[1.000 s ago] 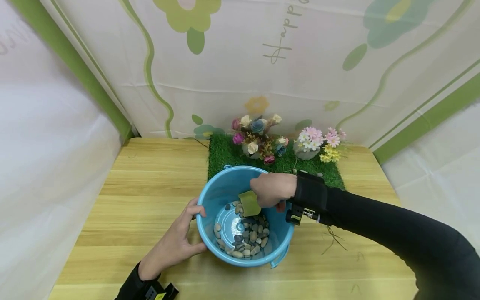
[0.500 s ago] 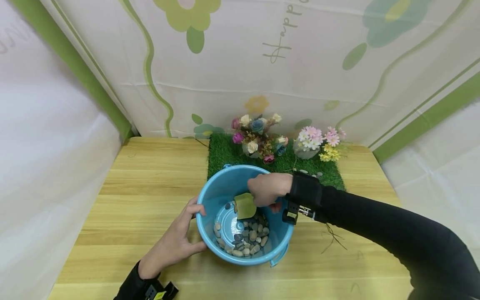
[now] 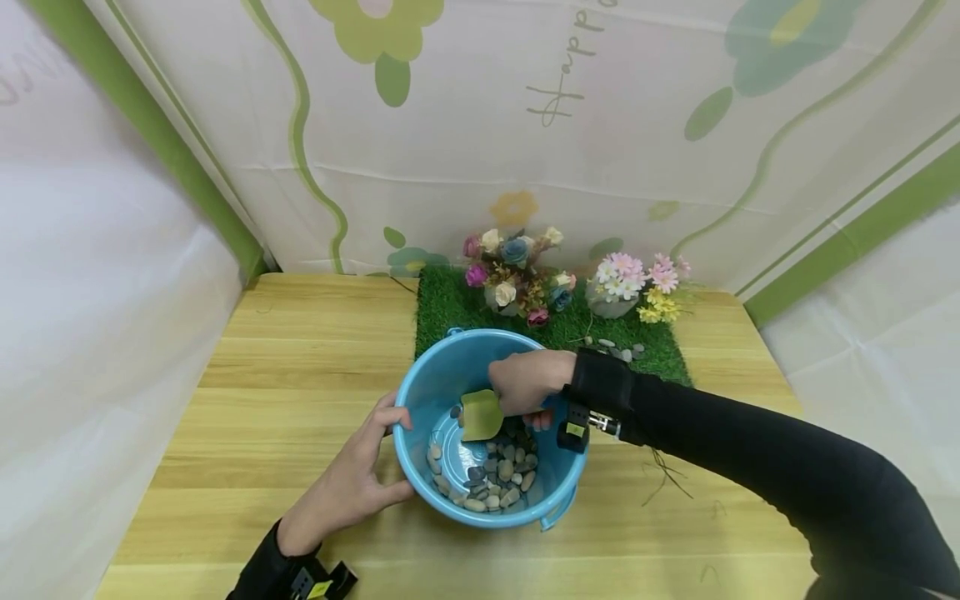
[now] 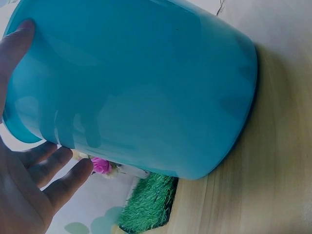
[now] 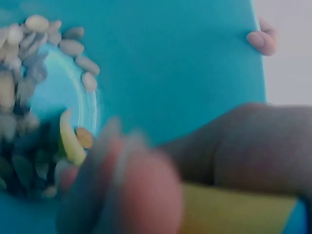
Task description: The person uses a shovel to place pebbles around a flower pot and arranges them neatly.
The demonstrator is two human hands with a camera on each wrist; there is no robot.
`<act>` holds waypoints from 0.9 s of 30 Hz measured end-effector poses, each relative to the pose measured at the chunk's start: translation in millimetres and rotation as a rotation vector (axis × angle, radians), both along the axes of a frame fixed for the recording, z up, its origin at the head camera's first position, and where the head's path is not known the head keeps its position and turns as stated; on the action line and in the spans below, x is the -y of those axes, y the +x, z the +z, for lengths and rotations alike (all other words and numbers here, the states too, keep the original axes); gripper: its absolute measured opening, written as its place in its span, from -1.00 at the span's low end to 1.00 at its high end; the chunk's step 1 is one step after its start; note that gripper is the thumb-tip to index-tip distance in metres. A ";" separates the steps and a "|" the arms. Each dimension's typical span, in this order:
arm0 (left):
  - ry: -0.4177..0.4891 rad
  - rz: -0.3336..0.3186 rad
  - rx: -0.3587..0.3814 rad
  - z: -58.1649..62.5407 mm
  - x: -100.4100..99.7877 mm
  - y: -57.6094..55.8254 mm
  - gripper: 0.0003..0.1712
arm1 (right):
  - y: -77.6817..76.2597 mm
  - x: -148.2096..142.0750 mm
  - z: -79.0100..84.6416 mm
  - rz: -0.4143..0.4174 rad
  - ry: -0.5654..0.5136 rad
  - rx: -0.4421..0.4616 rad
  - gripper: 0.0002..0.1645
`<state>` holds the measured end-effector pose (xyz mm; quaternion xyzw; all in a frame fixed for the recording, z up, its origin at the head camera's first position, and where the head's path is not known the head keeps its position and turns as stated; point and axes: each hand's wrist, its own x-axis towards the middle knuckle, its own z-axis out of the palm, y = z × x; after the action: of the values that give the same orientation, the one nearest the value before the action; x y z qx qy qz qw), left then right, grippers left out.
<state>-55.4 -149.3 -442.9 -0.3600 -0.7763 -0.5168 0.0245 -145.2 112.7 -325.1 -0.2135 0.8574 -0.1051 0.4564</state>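
Note:
A light blue bucket stands on the wooden table with many pebbles spread over its floor, mostly on the near and right side. My left hand holds the bucket's left side, a finger hooked over the rim and the thumb against the outer wall. Reaching in over the right rim, my right hand grips a toy shovel, its yellow-green blade low inside the bucket beside the pebbles. In the right wrist view blurred fingers wrap its yellow handle; the blade is mostly hidden there.
Behind the bucket lies a green artificial turf mat with a pot of mixed roses and a pot of pink and yellow flowers. Small stones sit on the mat. Dry twigs lie right of the bucket.
My right hand has shifted left inside the bucket, carrying the shovel blade left across the far edge of the pebbles. The left hand keeps its hold on the rim.

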 end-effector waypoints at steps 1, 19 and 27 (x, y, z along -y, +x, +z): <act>-0.001 -0.001 0.001 -0.1 0.0 0.1 -0.23 | -0.4 -0.3 -1.0 -0.004 -0.011 0.012 -0.66; -0.004 -0.002 0.010 0.9 -0.3 0.8 -0.20 | -6.7 -4.3 -9.4 -0.083 -0.157 0.209 -0.54; 0.003 -0.005 0.016 1.6 -0.6 0.5 -0.20 | -9.4 -3.1 -13.7 -0.095 -0.137 0.240 -0.55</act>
<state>-54.9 -148.7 -441.3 -0.3578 -0.7748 -0.5209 0.0176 -154.6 115.8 -338.8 -0.1892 0.7965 -0.2098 0.5345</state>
